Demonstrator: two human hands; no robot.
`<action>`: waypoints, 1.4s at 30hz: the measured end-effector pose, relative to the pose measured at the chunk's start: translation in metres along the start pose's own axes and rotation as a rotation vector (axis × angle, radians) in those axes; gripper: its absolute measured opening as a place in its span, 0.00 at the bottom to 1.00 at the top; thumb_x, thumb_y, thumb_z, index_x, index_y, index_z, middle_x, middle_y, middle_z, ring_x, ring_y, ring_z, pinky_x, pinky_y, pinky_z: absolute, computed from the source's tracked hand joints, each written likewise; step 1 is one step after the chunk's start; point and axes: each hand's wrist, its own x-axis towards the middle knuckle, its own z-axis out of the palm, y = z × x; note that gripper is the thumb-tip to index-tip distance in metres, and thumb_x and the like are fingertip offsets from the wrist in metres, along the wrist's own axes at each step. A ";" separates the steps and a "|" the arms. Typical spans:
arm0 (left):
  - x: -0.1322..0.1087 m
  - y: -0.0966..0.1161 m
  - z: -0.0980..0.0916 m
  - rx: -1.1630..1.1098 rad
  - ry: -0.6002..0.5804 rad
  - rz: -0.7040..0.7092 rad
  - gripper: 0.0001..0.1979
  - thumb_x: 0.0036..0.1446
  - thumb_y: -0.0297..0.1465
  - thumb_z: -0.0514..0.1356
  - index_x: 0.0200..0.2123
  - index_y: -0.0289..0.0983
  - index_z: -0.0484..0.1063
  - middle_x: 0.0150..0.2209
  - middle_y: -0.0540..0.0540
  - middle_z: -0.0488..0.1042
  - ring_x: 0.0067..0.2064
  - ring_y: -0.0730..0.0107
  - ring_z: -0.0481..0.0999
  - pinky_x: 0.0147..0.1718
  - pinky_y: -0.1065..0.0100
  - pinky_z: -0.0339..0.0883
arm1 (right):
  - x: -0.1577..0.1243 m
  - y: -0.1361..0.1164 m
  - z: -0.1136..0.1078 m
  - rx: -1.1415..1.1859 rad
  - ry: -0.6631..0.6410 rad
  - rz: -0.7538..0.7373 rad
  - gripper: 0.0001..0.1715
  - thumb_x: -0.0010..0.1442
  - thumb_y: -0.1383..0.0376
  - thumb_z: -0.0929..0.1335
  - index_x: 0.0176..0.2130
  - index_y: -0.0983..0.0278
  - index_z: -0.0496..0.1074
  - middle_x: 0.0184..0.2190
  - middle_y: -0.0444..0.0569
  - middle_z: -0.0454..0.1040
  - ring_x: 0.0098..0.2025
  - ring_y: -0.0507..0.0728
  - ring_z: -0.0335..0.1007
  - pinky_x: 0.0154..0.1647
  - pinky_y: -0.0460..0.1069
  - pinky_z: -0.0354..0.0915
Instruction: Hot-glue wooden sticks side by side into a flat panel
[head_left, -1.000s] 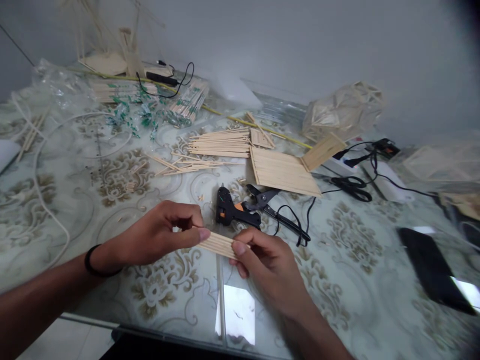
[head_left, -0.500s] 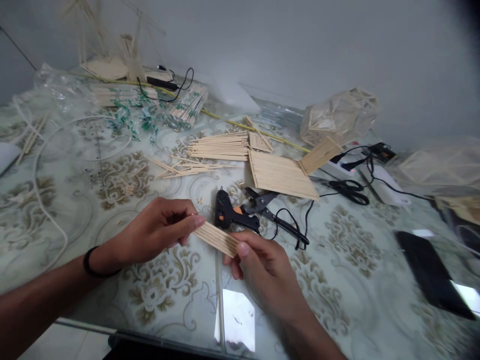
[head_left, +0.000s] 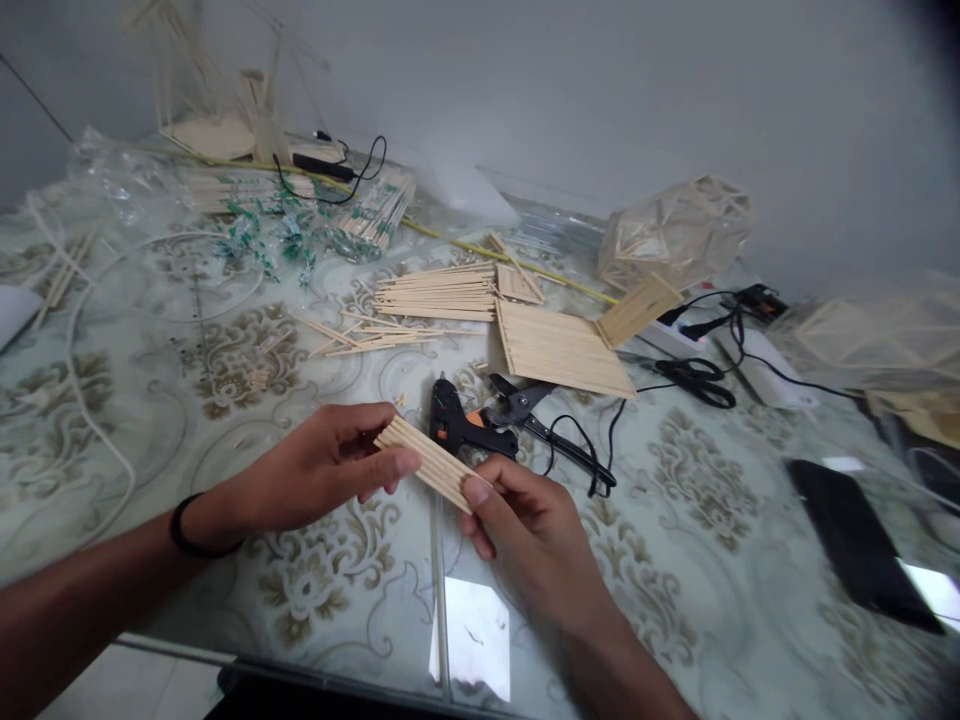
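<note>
Over the glass-topped table (head_left: 225,610), toward its front edge, the left hand (head_left: 330,465) pinches one end of a small wooden-stick panel (head_left: 433,464). A glue gun (head_left: 461,425) lies behind; the right hand (head_left: 532,525) clasps the panel's other end. Farther from that edge lie pliers (head_left: 522,402), then scissors (head_left: 681,371).

A plain grey wall (head_left: 525,100) stands behind a glass-topped, floral-patterned table (head_left: 750,620).
</note>
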 end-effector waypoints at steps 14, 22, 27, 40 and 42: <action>0.001 -0.001 -0.005 -0.076 0.088 0.031 0.17 0.67 0.40 0.66 0.30 0.34 0.76 0.28 0.50 0.77 0.32 0.71 0.75 0.34 0.70 0.67 | 0.000 -0.005 0.003 -0.467 -0.112 -0.298 0.20 0.74 0.63 0.70 0.29 0.61 0.77 0.24 0.41 0.77 0.25 0.51 0.72 0.28 0.44 0.65; 0.000 -0.005 0.003 -0.350 -0.011 -0.083 0.14 0.60 0.33 0.72 0.33 0.37 0.68 0.30 0.52 0.80 0.31 0.75 0.77 0.32 0.73 0.70 | 0.001 0.015 -0.005 -0.519 -0.069 -0.486 0.47 0.58 0.43 0.81 0.69 0.49 0.70 0.51 0.50 0.80 0.48 0.61 0.80 0.51 0.55 0.79; -0.001 -0.009 0.009 -0.347 -0.074 -0.111 0.13 0.63 0.34 0.70 0.36 0.38 0.68 0.31 0.52 0.80 0.31 0.75 0.75 0.32 0.72 0.70 | -0.002 0.018 -0.004 -0.550 -0.125 -0.525 0.78 0.54 0.46 0.85 0.82 0.38 0.39 0.78 0.55 0.61 0.72 0.73 0.67 0.70 0.71 0.69; -0.007 -0.005 0.008 -0.133 -0.103 0.076 0.44 0.51 0.31 0.81 0.68 0.49 0.67 0.64 0.42 0.76 0.47 0.63 0.86 0.48 0.60 0.81 | -0.007 0.020 -0.004 -0.288 0.012 -0.544 0.67 0.54 0.54 0.84 0.80 0.44 0.52 0.72 0.50 0.70 0.73 0.72 0.67 0.76 0.68 0.60; -0.008 -0.008 0.008 -0.031 -0.134 0.140 0.55 0.46 0.34 0.84 0.73 0.52 0.62 0.72 0.38 0.69 0.55 0.54 0.85 0.53 0.54 0.81 | -0.007 0.022 -0.006 -0.251 0.044 -0.526 0.67 0.54 0.53 0.85 0.79 0.45 0.54 0.72 0.50 0.70 0.73 0.72 0.67 0.79 0.69 0.56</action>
